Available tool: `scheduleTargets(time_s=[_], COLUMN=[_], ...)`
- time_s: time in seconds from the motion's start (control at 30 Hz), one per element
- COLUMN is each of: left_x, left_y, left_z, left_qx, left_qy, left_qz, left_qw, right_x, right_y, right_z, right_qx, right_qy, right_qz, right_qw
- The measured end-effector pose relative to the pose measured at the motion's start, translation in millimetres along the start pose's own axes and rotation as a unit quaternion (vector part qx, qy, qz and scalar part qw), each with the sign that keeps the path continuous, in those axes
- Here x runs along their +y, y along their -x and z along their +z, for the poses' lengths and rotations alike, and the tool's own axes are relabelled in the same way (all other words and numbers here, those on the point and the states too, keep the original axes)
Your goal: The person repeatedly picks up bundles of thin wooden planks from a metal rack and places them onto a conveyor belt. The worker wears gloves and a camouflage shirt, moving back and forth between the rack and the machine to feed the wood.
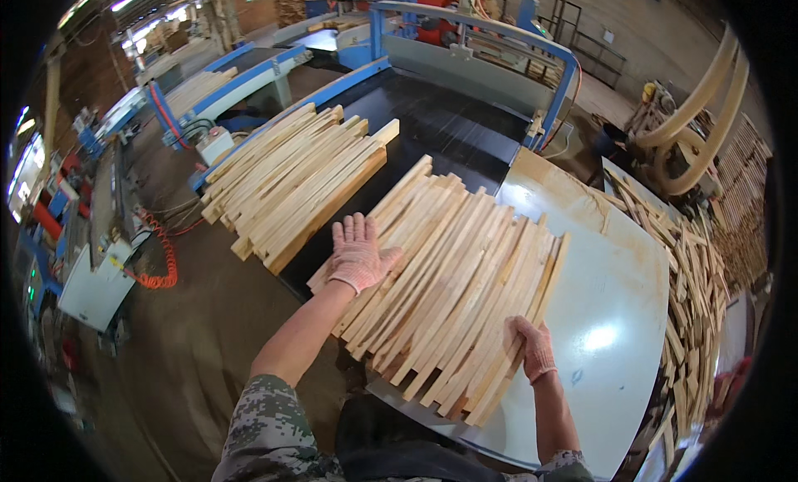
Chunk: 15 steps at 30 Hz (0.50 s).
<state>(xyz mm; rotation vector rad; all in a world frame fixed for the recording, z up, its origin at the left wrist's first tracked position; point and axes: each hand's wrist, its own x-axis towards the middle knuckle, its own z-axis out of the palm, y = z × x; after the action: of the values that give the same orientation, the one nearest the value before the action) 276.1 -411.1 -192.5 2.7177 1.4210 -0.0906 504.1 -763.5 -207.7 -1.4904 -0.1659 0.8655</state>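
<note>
A row of pale wooden strips [449,274] lies side by side in front of me, partly on the black conveyor belt and partly on the light metal table. My left hand [359,253], in a pinkish work glove, rests flat at the row's left side with its fingers stretched out. At the row's right edge my right hand [534,347], gloved too, presses against the outermost strip; its fingers curl over the strip and are partly hidden. A second batch of strips [299,178] lies on the belt, beyond my left hand and to its left.
The black conveyor belt [449,116] runs away under a blue frame [478,31]. The metal table [598,316] spreads to my right, with a heap of loose wood strips [690,316] beside it. Thick ducts [694,108] hang at far right. A coiled red hose [162,253] is at left.
</note>
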Motion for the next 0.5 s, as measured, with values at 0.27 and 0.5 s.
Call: scheduleTargets(time_s=[0.27, 0.5], left_x=[-107.6, -105.4], left_y=[-49.6, -51.5], left_z=[-25.4, -29.0], left_qx=[-0.016, -0.027], left_qy=[-0.011, 0.016], left_qz=[0.004, 0.035], left_qw=[1.000, 0.999], right_x=[-0.8, -44.6], right_y=[-12.3, 3.7], right_z=[127.9, 140.6], right_qx=[0.049, 0.133], right_qy=[0.111, 0.568], right_qz=[-0.014, 0.061], right_qw=[0.992, 0.810])
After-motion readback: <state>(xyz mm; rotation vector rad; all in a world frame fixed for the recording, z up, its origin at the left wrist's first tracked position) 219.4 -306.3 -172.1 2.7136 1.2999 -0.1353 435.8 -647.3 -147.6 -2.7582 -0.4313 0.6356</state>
